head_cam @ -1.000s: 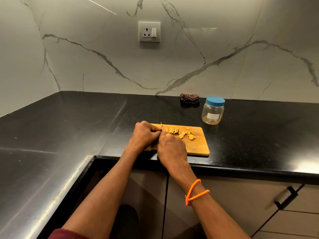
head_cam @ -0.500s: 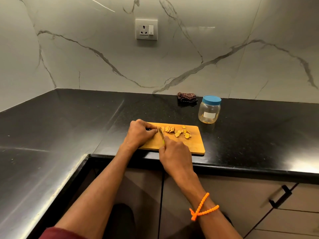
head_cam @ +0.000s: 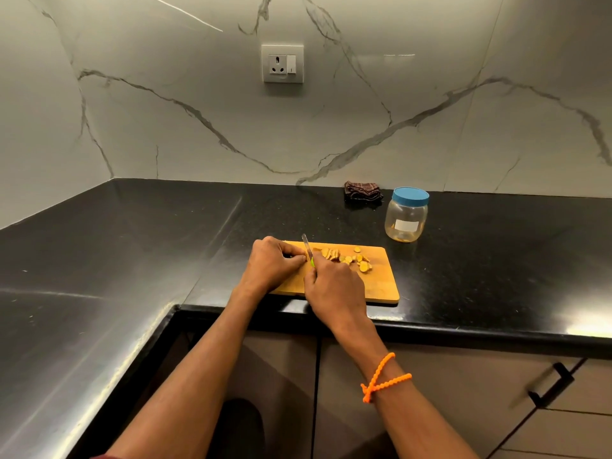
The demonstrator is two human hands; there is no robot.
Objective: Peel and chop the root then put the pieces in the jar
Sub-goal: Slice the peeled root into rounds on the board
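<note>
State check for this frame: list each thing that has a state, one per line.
jar: upright, blue lid on, apart from the board
root slices: cut, lying on the board
cutting board: flat on the counter
knife: held by right hand
left hand: fingers curled at the board's left end
cloth: bunched

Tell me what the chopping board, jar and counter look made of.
Chopping board: likely wood or bamboo, matte orange-tan. Jar: clear body with a blue lid, probably plastic, though glass is possible. Counter: polished black speckled stone, with glossy reflections.
</note>
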